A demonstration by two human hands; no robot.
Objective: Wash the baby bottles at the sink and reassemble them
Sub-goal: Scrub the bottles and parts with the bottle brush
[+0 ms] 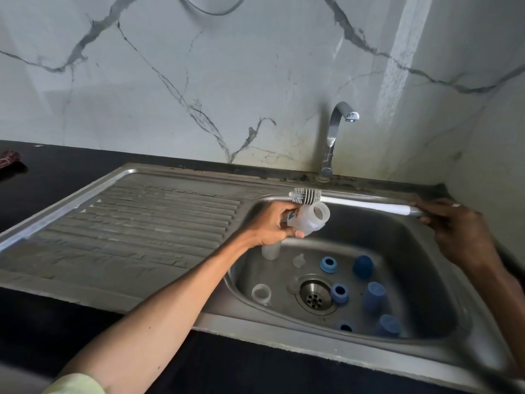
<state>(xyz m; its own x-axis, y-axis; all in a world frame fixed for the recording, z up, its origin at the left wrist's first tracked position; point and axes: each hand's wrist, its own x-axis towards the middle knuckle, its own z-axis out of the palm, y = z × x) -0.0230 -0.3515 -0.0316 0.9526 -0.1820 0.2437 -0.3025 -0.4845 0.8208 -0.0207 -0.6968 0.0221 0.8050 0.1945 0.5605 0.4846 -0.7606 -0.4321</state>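
Left hand (272, 223) grasped bottle (308, 220) over sink (426, 345), mouth facing right. Right hand (451, 223) gripped brush (306, 195) handle; bristles just above bottle, outside it. Advisable: align bristles with mouth, insert straight, twist. Caps, rings lay near drain (315, 297).

Wall (199, 81), upper frame: white marble w/ grey veins. Countertop (56, 166), left & bottom: black. Sink (142, 223), centre: dull steel-grey, ribbed drainboard. Bottle (308, 220), centre: translucent white. Brush (308, 195), centre-right: grey bristles, white handle. Caps (362, 267) & rings (329, 264), lower right in basin: blue. Sleeve (74, 385), bottom left: pale yellow-green. Cloth (8, 159), far left: red patterned.
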